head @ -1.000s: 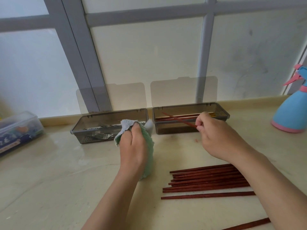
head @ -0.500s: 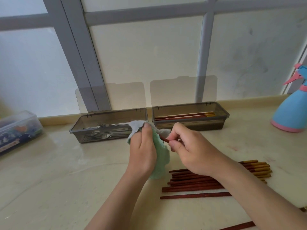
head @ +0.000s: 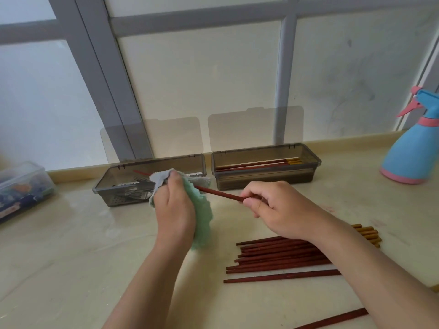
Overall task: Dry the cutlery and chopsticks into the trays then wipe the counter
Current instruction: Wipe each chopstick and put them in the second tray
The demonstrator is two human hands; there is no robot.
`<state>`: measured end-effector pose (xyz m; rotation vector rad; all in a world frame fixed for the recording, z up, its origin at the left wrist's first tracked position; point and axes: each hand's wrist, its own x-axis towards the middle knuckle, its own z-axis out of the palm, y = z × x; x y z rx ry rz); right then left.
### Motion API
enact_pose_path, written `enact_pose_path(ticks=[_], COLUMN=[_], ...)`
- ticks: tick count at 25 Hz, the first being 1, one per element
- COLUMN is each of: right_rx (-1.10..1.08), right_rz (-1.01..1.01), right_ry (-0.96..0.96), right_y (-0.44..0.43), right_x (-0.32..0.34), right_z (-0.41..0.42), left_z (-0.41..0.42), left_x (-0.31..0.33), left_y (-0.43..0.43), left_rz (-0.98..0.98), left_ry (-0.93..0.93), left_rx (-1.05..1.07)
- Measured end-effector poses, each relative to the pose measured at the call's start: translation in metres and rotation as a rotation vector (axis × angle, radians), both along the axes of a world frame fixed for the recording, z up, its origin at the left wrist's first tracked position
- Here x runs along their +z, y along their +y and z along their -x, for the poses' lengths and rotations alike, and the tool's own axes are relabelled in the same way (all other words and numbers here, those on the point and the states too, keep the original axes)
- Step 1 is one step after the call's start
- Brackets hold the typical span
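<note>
Over the middle of the bench (head: 71, 257), the left hand (head: 174, 210) is curled round a green cloth (head: 202, 214), bunching it about a dark red chopstick (head: 218, 193) whose thin tip pokes out past the cloth, over the left tray (head: 123, 201). The right hand (head: 278, 207) pinches the same chopstick's other end between thumb and fingers, to the right of the cloth. Metal forks (head: 135, 191) lie in the left tray; the right tray (head: 261, 182), just beside it, holds a few yellow-ended chopsticks (head: 259, 163). Both clear lids (head: 175, 136) stand upright behind the trays. Nearer the person, partly under the right forearm, a loose row of chopsticks (head: 280, 257) lies on the bench, with a lone chopstick (head: 332, 320) apart at the lower edge. A blue spray bottle (head: 411, 157) stands far right, and a clear box (head: 21, 186) sits far left.
</note>
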<state>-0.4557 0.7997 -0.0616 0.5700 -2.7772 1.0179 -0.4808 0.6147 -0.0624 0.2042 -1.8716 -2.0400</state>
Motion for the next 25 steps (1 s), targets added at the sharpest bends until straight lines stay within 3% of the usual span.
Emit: enact_pose_path(ticks=[5, 9, 12, 15, 18, 21, 25], right_rx=[0.085, 0.013, -0.104, -0.14, -0.223, -0.438, -0.598], right_rz=[0.11, 0.194, 0.495, 0.737, 0.877, 1.075, 1.469], right_ry=[0.025, -0.021, -0.106, -0.34, -0.466, -0.462, -0.206], right_y=[-0.02, -0.011, -0.007, -0.008, -0.005, 0.004, 0.025], right_x=[-0.009, -0.002, 0.001, -0.002, -0.005, -0.005, 0.008], right_z=[-0.005, -0.001, 0.005, 0.01, 0.016, 0.025, 0.03], left_z=[-0.014, -0.009, -0.012, -0.02, -0.019, -0.02, -0.018], left_x=[-0.018, -0.019, -0.016, -0.017, -0.018, -0.019, -0.015], left_y=[0.025, 0.023, 0.016, 0.019, 0.018, 0.018, 0.016], left_rz=[0.233, 0.319, 0.418, 0.556, 0.605, 0.63, 0.596], left_ry=[0.081, 0.068, -0.002, -0.051, -0.045, -0.021, 0.054], left_rx=[-0.219, -0.346, -0.644, -0.89, -0.908, -0.965, -0.884])
